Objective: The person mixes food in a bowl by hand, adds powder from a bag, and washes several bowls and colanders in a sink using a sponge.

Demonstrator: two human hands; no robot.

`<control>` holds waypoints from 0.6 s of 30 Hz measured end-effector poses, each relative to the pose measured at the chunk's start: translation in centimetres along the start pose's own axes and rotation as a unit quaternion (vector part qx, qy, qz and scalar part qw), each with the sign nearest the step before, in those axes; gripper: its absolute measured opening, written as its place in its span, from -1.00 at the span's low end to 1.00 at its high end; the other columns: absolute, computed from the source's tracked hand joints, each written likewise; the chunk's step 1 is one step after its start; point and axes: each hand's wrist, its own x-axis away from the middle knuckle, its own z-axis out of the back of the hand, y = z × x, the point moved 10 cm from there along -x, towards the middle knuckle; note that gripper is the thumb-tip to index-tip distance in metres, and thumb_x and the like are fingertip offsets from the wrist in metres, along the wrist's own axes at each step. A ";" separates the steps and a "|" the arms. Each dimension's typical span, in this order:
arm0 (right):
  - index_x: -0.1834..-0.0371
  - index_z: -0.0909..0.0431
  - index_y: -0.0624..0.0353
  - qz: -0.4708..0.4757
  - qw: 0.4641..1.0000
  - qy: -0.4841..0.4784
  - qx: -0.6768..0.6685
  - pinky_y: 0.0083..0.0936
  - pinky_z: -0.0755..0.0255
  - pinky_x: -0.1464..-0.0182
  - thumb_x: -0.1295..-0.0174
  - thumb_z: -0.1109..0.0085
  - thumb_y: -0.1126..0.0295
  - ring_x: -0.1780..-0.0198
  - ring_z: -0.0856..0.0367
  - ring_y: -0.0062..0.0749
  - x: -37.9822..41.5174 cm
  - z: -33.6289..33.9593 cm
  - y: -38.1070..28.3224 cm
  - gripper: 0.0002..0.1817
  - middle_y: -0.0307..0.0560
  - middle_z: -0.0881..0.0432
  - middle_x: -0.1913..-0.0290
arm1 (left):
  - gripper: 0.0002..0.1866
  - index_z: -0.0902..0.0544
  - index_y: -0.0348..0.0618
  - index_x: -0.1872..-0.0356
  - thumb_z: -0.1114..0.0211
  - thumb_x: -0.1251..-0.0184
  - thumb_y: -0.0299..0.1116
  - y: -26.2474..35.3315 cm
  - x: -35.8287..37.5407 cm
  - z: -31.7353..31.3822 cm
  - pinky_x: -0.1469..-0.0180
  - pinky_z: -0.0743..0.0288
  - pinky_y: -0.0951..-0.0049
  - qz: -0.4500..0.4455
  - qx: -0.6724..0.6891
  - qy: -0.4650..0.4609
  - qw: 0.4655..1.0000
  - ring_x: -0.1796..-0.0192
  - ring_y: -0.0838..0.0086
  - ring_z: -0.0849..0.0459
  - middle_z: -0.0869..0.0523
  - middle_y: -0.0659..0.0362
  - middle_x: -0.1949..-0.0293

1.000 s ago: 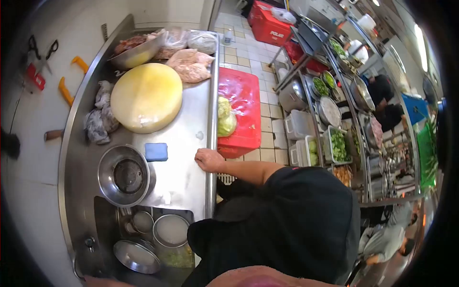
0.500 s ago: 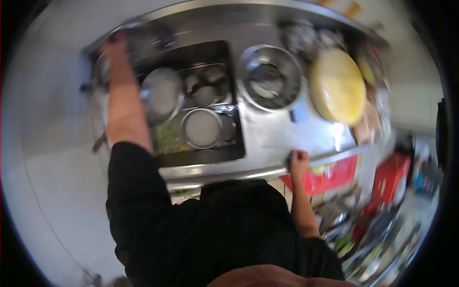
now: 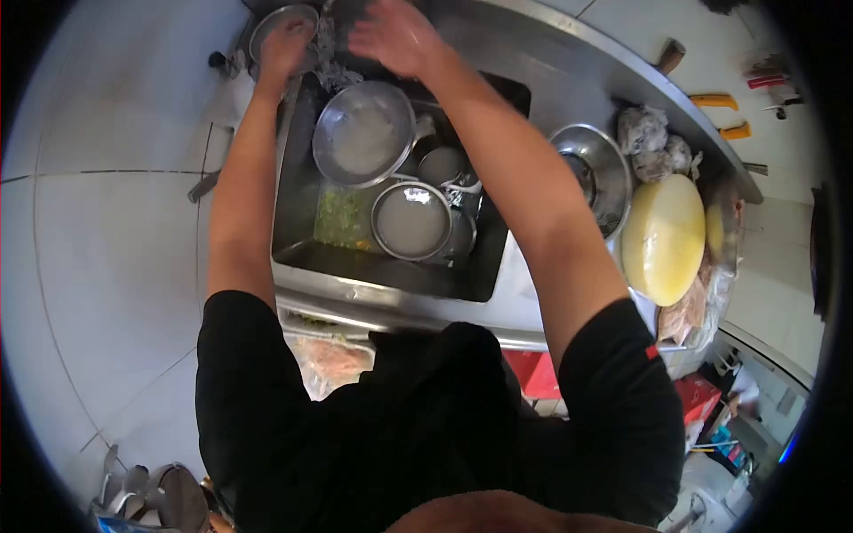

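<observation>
My left hand [image 3: 286,49] is over a round metal bowl [image 3: 258,37] at the back left corner, its fingers bunched together; what they hold is too small to tell. Above the back of the sink [image 3: 382,286], my right hand [image 3: 395,37] has its fingers apart and holds nothing. A crumpled, shiny strip [image 3: 336,75] lies between the hands. Below them in the sink are a large bowl [image 3: 364,133] with cloudy contents, a round pan [image 3: 411,222] of cloudy liquid and a smaller container [image 3: 442,166]. Green bits [image 3: 342,218] lie at the sink's left side.
Right of the sink stand a metal bowl [image 3: 613,178], a large yellow oval object [image 3: 665,240] and wrapped bundles [image 3: 641,131]. Orange-handled tools [image 3: 713,101] are along the back wall. A dark handle [image 3: 203,186] juts out left of the sink. Utensils [image 3: 133,484] stand at bottom left.
My right hand has left the counter's front edge and moved up and left to the back of the sink. My left hand is now over the corner bowl. The camera view has shifted.
</observation>
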 end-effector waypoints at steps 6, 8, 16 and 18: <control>0.28 -0.36 0.38 -0.062 0.990 -0.042 -0.123 -0.07 -0.32 -0.16 -0.17 -0.09 -0.06 0.12 -0.43 0.10 -11.4 -2.4 3.2 -0.43 0.17 -0.45 0.23 | -0.33 -0.40 -0.08 -0.20 -0.22 -0.14 0.10 -10.0 1.0 -5.0 -0.27 0.01 -0.30 -0.210 -0.204 0.025 0.956 -0.37 -0.03 -0.13 -0.38 0.00 -0.22; 0.38 -0.34 0.34 -0.061 0.988 -0.019 -0.139 -0.09 -0.35 -0.12 -0.19 -0.07 0.01 0.16 -0.44 0.10 -9.9 -3.7 2.9 -0.51 0.14 -0.44 0.31 | -0.30 -0.33 -0.11 -0.23 -0.22 -0.15 0.09 -8.0 2.6 -4.1 -0.26 0.04 -0.36 -0.143 -0.188 0.037 0.971 -0.39 -0.07 -0.04 -0.35 0.00 -0.23; 0.37 -0.37 0.36 -0.110 0.985 -0.078 -0.107 -0.10 -0.38 -0.03 -0.22 0.04 0.08 0.19 -0.44 0.06 -7.8 -4.6 2.8 -0.56 0.13 -0.45 0.33 | -0.21 -0.23 -0.13 -0.28 -0.36 -0.04 -0.09 -8.1 2.4 -4.9 -0.31 0.02 -0.30 -0.128 -0.210 -0.001 0.969 -0.44 -0.12 0.15 -0.24 0.03 -0.32; 0.36 -0.38 0.35 -0.097 0.982 -0.083 -0.139 -0.12 -0.40 0.00 -0.23 0.06 0.08 0.20 -0.43 0.05 -8.6 -4.4 3.0 -0.56 0.10 -0.46 0.36 | -0.21 -0.22 -0.16 -0.28 -0.36 -0.04 -0.11 -7.9 2.6 -4.4 -0.31 0.01 -0.28 -0.142 -0.201 0.017 0.969 -0.44 -0.12 0.13 -0.22 -0.01 -0.32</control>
